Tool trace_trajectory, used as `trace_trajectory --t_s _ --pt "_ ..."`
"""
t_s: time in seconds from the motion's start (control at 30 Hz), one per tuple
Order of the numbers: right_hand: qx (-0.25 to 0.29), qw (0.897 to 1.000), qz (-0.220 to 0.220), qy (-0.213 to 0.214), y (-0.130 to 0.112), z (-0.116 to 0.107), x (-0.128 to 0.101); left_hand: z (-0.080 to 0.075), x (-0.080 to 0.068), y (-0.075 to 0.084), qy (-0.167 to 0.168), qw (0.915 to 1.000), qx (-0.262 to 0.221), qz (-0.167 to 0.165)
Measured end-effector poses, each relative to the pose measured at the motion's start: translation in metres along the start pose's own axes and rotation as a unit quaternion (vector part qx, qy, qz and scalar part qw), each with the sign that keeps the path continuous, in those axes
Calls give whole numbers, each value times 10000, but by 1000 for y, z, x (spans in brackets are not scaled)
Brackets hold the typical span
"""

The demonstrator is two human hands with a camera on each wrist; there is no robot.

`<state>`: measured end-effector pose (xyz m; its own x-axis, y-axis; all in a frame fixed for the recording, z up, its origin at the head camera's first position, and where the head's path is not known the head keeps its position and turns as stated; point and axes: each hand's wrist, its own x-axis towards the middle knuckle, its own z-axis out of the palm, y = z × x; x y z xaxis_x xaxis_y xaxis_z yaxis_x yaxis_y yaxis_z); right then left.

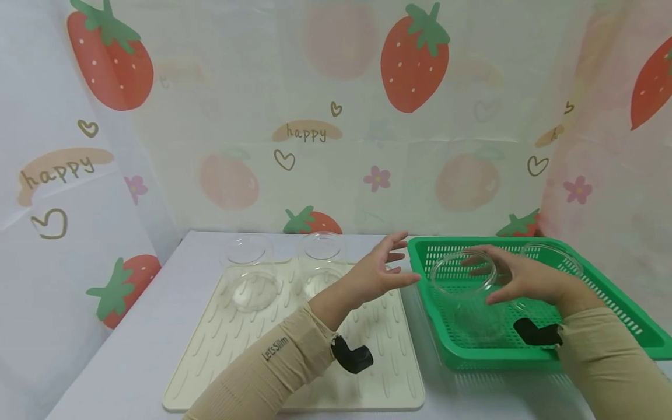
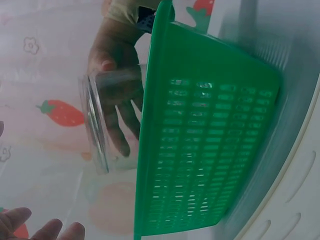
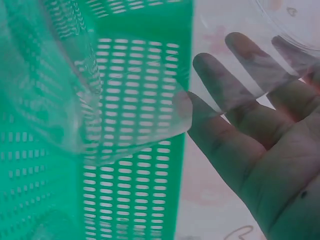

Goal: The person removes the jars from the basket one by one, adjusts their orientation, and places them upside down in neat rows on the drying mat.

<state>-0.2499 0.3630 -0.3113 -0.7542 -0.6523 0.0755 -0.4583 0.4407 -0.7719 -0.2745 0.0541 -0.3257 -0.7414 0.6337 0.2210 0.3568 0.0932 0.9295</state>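
Note:
A clear round plastic container [image 1: 464, 291] stands out above the rim of the green basket [image 1: 443, 344]. My right hand [image 1: 530, 280] is on its right side, thumb towards me and fingers stretched along the far side. In the right wrist view the fingers of the right hand [image 3: 250, 115] look long and loosely spread, partly seen through clear plastic. My left hand [image 1: 380, 268] hovers by the basket's left rim, palm towards the basket, fingers apart and holding nothing. Only its fingertips [image 2: 45, 230] show in the left wrist view.
Another clear container [image 1: 551, 262] is at the basket's back right. Left of the basket lies a cream ridged mat [image 1: 294, 373], with a clear container [image 1: 252, 286] at its back left and a second one [image 1: 321, 248] beside it. A printed curtain [image 1: 362, 192] surrounds the table.

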Motion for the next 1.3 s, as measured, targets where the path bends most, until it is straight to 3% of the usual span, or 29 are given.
trace_trajectory --t_s 0.2,0.43,0.73,0.9,1.3 --pt "-138 9991 -353 170 -18 -12 -1 -9 -4 4 98 9999 -30 13" --pt "-63 9974 -713 80 -40 -24 6 -20 -11 9 229 9997 -56 -13" --pt "-338 9966 -693 283 -65 -26 20 -36 -25 7 399 9991 -128 -45" --pt "-499 9942 -945 122 -79 -23 35 -48 -35 11 586 9983 -23 74" --pt "-1345 9883 -707 108 -112 8 81 -65 -61 22 825 9964 12 207"
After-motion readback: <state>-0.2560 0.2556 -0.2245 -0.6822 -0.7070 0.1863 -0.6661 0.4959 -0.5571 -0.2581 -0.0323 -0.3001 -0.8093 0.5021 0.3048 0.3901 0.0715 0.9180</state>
